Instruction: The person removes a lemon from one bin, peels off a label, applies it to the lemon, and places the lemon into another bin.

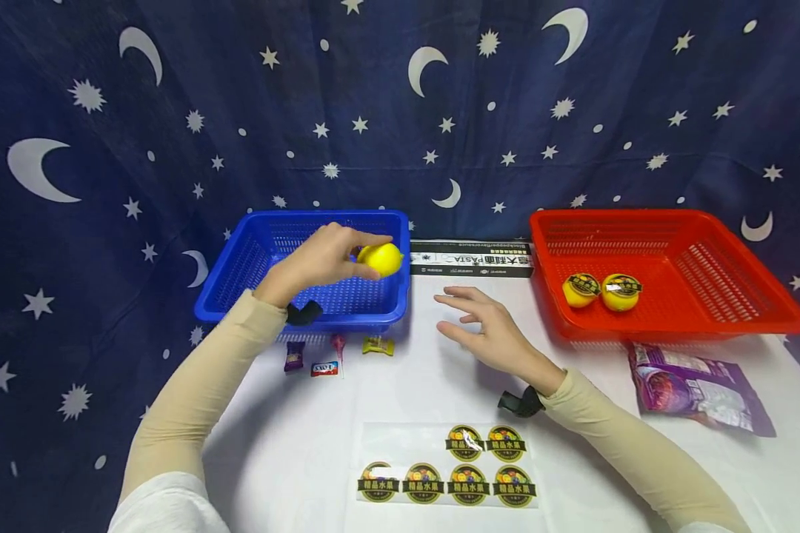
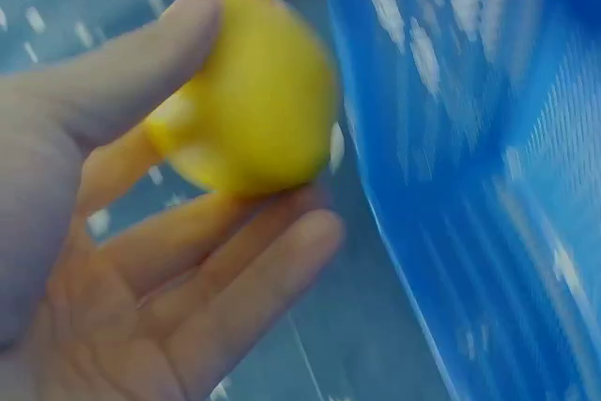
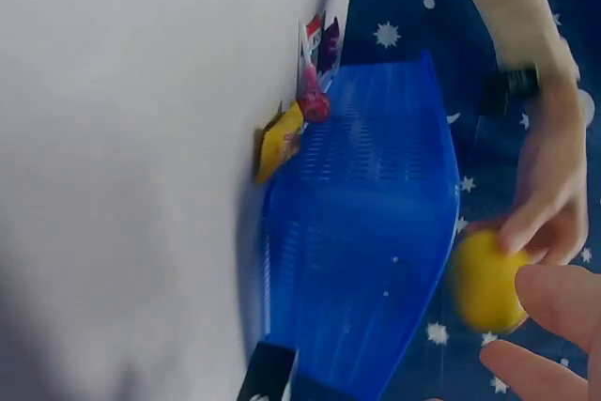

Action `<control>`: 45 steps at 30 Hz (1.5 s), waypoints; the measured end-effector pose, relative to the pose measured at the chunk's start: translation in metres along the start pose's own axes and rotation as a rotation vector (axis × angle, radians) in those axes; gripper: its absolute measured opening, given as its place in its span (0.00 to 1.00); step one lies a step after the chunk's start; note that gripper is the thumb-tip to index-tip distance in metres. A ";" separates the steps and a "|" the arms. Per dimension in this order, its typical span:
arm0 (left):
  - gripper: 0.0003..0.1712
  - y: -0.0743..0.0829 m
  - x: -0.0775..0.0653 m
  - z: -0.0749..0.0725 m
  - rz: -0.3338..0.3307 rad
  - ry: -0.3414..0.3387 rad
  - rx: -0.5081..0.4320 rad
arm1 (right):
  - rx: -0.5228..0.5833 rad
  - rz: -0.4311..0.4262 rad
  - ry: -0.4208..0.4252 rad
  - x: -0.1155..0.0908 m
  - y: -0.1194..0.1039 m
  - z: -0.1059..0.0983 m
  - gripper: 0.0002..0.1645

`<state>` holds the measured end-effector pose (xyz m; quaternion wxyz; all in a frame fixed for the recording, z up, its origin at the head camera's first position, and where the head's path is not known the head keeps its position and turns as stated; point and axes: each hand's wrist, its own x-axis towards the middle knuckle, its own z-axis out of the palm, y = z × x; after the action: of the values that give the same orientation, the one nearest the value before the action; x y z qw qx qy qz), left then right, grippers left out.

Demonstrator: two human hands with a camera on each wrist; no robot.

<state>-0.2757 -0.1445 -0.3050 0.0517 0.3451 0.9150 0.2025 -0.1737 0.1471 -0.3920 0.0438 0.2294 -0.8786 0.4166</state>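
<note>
Yellow fruit (image 3: 488, 283) in left fingers (image 3: 531, 221) beside a blue basket (image 3: 362, 223), right fingers (image 3: 563, 300) in the foreground.

12 o'clock from mid-table (12 = away from the person): black-and-white box (image 1: 470, 259), upside down from the person's side, I can read PASTA and Blackpepperflavorsauce; Chinese characters next to PASTA, finer print illegible. 6 o'clock: clear sheet (image 1: 403, 444), six round stickers (image 1: 468, 483), 精品水果 on each, two upper row, four lower; small line beneath too fine. 2 o'clock: two yellow fruits (image 1: 620, 303) in the red basket (image 1: 680, 326), matching labels, glare and tilt hamper reading. 9 o'clock: candy wrapper (image 1: 324, 369), FOX'S. 3 to 4 o'clock: purple bag (image 1: 696, 389), print too small.
</note>
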 end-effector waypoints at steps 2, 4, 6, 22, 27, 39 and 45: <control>0.37 0.021 -0.013 0.015 0.049 0.056 -0.043 | 0.023 0.030 -0.005 -0.013 0.004 -0.008 0.28; 0.37 0.043 -0.023 0.037 0.090 0.108 -0.080 | 0.046 0.067 -0.014 -0.026 0.009 -0.014 0.29; 0.36 0.064 -0.030 0.061 0.103 0.160 -0.105 | 0.065 0.100 -0.029 -0.038 0.015 -0.018 0.29; 0.26 0.095 -0.014 0.170 -0.038 0.096 -0.133 | 0.055 0.169 -0.160 -0.064 0.043 -0.003 0.35; 0.27 0.090 -0.014 0.171 -0.035 0.026 -0.171 | -0.006 0.156 -0.171 -0.061 0.044 0.002 0.39; 0.35 0.076 -0.020 0.165 0.043 -0.001 -0.131 | -0.092 0.118 -0.160 -0.059 0.044 0.004 0.35; 0.34 0.076 -0.020 0.166 0.032 0.024 -0.145 | -0.094 0.119 -0.170 -0.059 0.042 0.004 0.36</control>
<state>-0.1755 -0.0503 -0.4270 0.0624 0.3527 0.8928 0.2732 -0.1393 0.1886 -0.4404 -0.0449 0.2089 -0.9098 0.3558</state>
